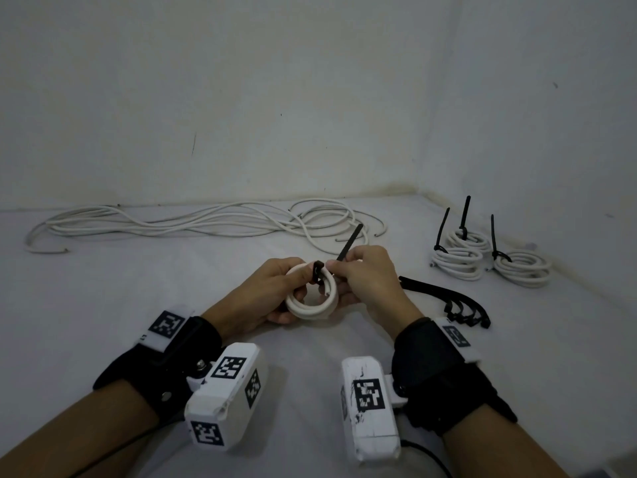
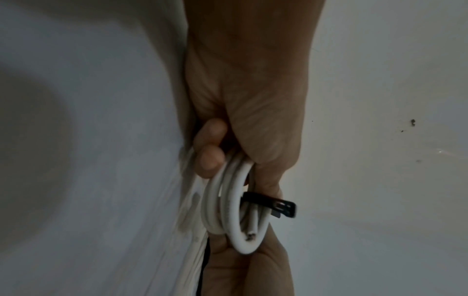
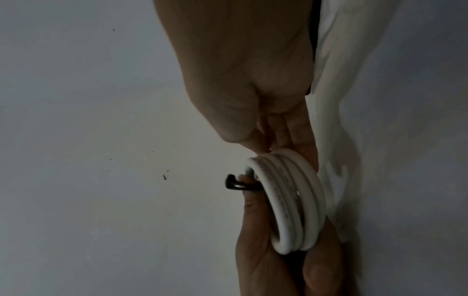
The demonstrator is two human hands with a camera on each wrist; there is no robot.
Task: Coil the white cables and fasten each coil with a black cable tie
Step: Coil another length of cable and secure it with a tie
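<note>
A small coil of white cable [image 1: 312,298] [image 2: 228,208] [image 3: 293,202] hangs between both hands above the white surface. My left hand [image 1: 275,291] grips the coil's left side, thumb by the head of a black cable tie [image 1: 349,246] [image 2: 273,204] [image 3: 240,185] looped round the coil. My right hand [image 1: 365,274] pinches the tie's tail, which sticks up and to the right. Loose uncoiled white cables [image 1: 193,222] lie along the far wall.
Three tied coils [image 1: 489,260] with upright tie tails sit at the far right. A small bunch of spare black ties [image 1: 451,301] lies just right of my right hand. A wall [image 1: 310,98] bounds the surface at the back and right.
</note>
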